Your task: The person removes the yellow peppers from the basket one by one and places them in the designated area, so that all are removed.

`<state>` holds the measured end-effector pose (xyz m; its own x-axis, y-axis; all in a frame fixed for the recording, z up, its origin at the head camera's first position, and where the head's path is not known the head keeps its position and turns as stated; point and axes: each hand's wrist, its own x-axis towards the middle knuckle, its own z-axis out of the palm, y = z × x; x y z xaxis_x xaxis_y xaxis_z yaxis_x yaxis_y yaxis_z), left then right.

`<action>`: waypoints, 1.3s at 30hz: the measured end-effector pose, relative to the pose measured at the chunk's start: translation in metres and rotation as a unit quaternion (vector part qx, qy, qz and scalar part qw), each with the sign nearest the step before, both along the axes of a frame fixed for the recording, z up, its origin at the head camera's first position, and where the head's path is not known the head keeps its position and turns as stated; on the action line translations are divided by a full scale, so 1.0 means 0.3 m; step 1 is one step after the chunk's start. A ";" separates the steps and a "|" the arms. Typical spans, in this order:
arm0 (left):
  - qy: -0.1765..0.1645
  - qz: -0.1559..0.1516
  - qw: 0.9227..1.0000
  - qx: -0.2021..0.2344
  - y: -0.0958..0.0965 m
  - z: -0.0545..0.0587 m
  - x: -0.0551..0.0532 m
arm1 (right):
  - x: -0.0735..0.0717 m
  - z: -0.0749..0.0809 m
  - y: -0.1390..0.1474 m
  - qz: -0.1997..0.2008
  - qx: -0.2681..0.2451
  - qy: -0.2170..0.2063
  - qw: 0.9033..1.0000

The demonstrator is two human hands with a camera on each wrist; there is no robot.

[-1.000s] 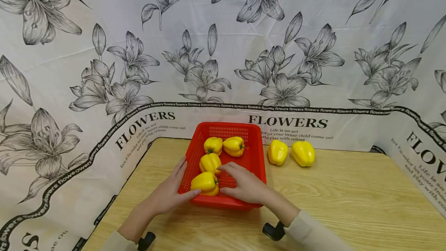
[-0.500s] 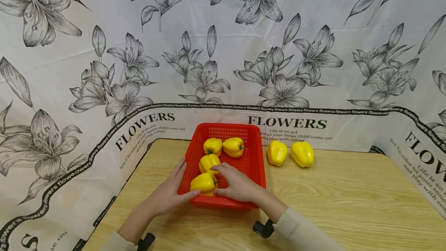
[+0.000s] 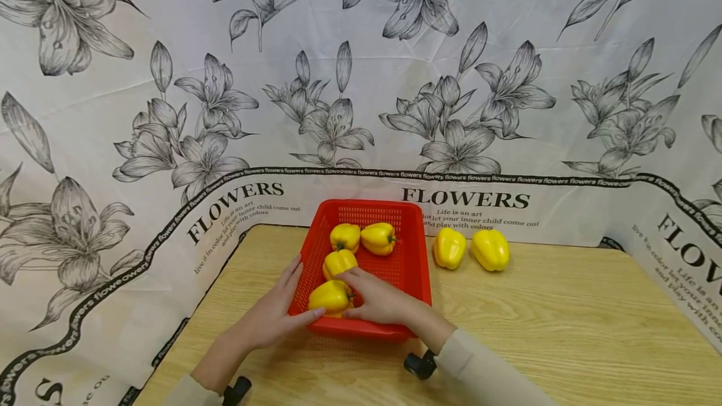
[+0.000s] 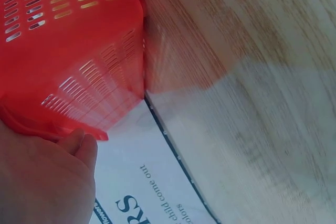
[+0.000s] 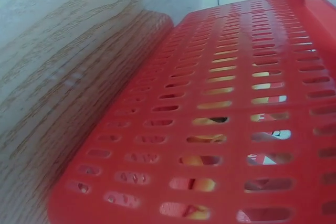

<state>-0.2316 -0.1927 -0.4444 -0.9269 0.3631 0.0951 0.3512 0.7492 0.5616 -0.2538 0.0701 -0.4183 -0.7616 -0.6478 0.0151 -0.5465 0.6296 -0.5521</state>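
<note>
The left hand (image 3: 266, 317) is gripping the basket (image 3: 366, 329) at its near-left corner; inside, the front pepper (image 3: 329, 297) is lying crosswise between the hands, stem pointing to the right hand (image 3: 382, 299), whose hold cannot be told.

1. Head view: even, soft, fairly bright light; small glare spots on the yellow peppers (image 3: 490, 250); stretching towards the edges.
2. Left wrist view: hazy; reddish tint on the surface (image 4: 273, 145) beside the basket (image 4: 79, 38).
3. Right wrist view: washed-out, bluish, soft detail.
</note>
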 end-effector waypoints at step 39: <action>-0.004 -0.004 1.000 0.002 0.002 0.001 0.000 | -0.020 -0.020 0.004 0.025 0.012 -0.035 0.999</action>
<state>-0.2317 -0.1922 -0.4440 -0.9243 0.3709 0.0900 0.3535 0.7432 0.5680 -0.2599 0.0712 -0.4242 -0.7276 -0.6840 -0.0534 -0.5374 0.6166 -0.5754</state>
